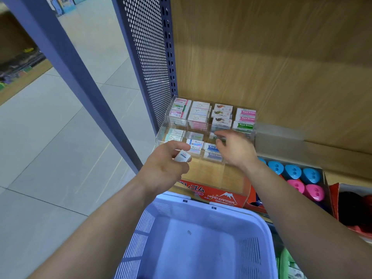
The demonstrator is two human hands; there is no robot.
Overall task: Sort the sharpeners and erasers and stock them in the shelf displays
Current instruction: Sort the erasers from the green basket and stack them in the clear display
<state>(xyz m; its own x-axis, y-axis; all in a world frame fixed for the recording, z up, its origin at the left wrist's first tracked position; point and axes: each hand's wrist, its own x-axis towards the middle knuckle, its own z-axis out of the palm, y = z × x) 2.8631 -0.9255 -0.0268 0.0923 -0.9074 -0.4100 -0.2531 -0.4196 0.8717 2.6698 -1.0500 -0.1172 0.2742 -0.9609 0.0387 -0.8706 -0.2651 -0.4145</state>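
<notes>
The left hand (165, 168), at the centre of the frame, curls its fingers and thumb round a small white eraser (182, 156) with a striped sleeve. It holds the eraser just in front of the lower left corner of the clear display case (162, 127).

The right hand (235, 150) reaches into the front row of that case, right of centre. Its fingers bend down over the compartments there. The picture is blurred at the fingertips, so I cannot tell whether they pinch anything.

The case sits on the wooden shelf (281, 57), against the perforated side panel (149, 57). Its back row is filled with stacked erasers (199, 115) in white, pink and green sleeves, some marked "Hard Eraser". The front row holds fewer.

A red carton (221, 196) printed "HARD ERASER" lies below the case, at the shelf's front edge. To the right of the frame, blue and pink sharpeners (291, 172) stand packed side by side in an open box. A pale blue plastic basket (259, 222) fills the lower middle of the frame, between the two forearms.
</notes>
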